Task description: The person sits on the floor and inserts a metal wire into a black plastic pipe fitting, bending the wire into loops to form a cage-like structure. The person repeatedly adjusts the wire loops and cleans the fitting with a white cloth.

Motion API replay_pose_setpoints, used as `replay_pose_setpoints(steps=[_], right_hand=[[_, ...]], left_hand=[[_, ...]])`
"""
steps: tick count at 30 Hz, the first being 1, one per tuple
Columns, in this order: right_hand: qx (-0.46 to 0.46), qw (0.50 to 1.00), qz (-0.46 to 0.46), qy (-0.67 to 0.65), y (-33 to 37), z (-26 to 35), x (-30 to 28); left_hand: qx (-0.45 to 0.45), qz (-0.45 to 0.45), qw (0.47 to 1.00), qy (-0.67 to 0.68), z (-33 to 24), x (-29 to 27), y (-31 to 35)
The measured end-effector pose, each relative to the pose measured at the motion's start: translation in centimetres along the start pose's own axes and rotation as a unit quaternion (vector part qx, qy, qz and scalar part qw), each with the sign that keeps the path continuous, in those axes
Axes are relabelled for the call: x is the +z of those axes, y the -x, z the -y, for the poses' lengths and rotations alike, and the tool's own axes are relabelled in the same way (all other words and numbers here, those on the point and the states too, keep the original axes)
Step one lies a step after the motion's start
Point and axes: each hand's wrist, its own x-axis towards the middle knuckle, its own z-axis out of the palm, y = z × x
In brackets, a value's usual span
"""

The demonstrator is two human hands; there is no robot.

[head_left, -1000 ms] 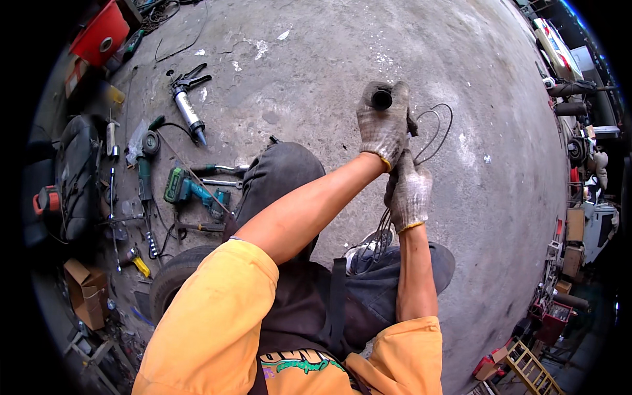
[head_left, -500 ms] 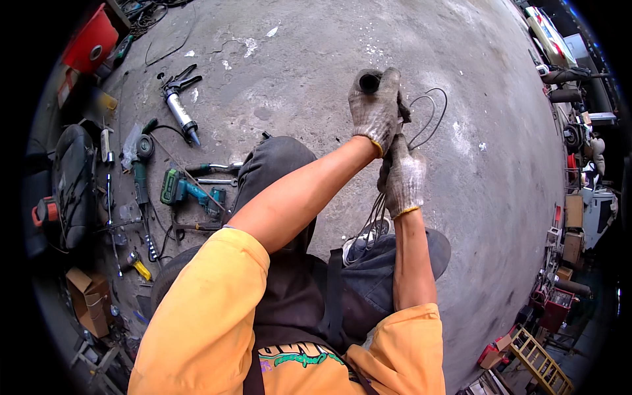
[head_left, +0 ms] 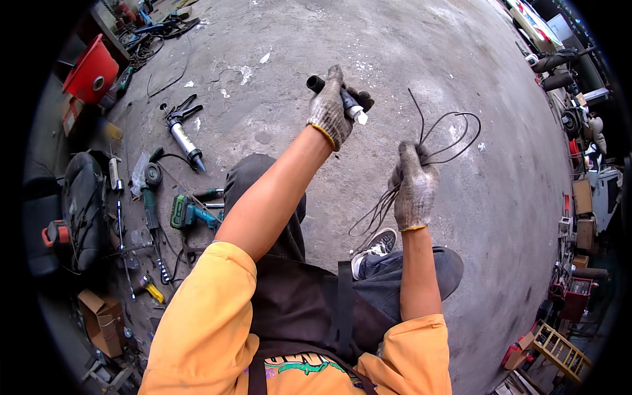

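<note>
My left hand [head_left: 329, 112], in a soiled knit glove, is wrapped round a black tube-shaped thing [head_left: 315, 83]. One dark round end sticks out on the left of the fist, and a whitish, ragged end shows at the right. Lower and to the right, my gloved right hand [head_left: 416, 187] is closed on a bundle of thin dark wire [head_left: 384, 206]. Loops of the wire stand out above the fingers, one loose end points up, and more loops hang below on the left. Both hands are raised above the concrete floor, apart from each other.
Left on the floor lie a caulking gun [head_left: 184, 141], a teal cordless power tool [head_left: 191, 212], an angle grinder [head_left: 151, 191] and a yellow-handled tool [head_left: 153, 290]. A black seat [head_left: 85, 197] and red tub [head_left: 92, 71] stand farther left. A yellow ladder [head_left: 559, 352] is at lower right.
My hands have moved apart: the left went left with the tube, now turned so its whitish end shows; the right moved slightly right and down with the wire. The view has shifted slightly.
</note>
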Motion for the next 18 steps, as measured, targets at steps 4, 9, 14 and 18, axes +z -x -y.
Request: replay_pose_setpoints(steps=[4,9,14,18], right_hand=[[-0.134,0.988,-0.013,0.082,-1.5,-0.8,3.4],[-0.177,0.961,-0.043,0.206,-1.9,-1.3,3.9],[-0.178,0.959,-0.048,0.217,-2.3,-2.2,3.3],[-0.189,0.940,-0.089,0.271,-2.2,-1.7,3.1]], left_hand=[[-0.051,0.110,0.990,-0.065,3.0,-0.5,1.4],[-0.066,0.150,0.978,-0.127,3.8,-1.9,0.7],[-0.011,0.126,0.983,-0.134,3.7,-1.6,1.2],[0.001,0.101,0.973,-0.207,3.8,-1.0,2.0]])
